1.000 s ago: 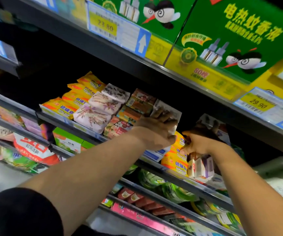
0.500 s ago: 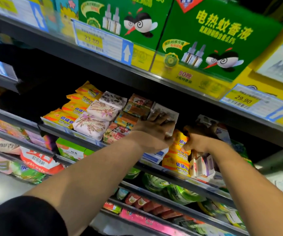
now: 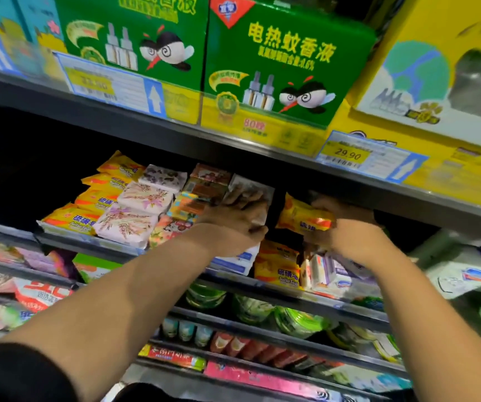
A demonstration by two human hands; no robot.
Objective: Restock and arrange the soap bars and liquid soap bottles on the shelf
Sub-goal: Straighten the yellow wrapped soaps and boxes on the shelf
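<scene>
Yellow soap bar point(image 3: 303, 216), wrapped: judged light, stiff and slick-skinned, best pinched across its long edges; held just above the shelf's point(image 3: 111, 242) stock in the right hand's point(image 3: 352, 237) closed grip, a pale packet point(image 3: 255, 188) being clasped by the left hand point(image 3: 230, 227).

The dark shelf point(image 3: 68, 238) carries rows of soap bars point(image 3: 187, 208) — yellow packs point(image 3: 72, 220) at left, floral white packs point(image 3: 126, 224) just beside them.

Dim, deeply shadowed shelf recess; blurred, perhaps warped edges.
</scene>
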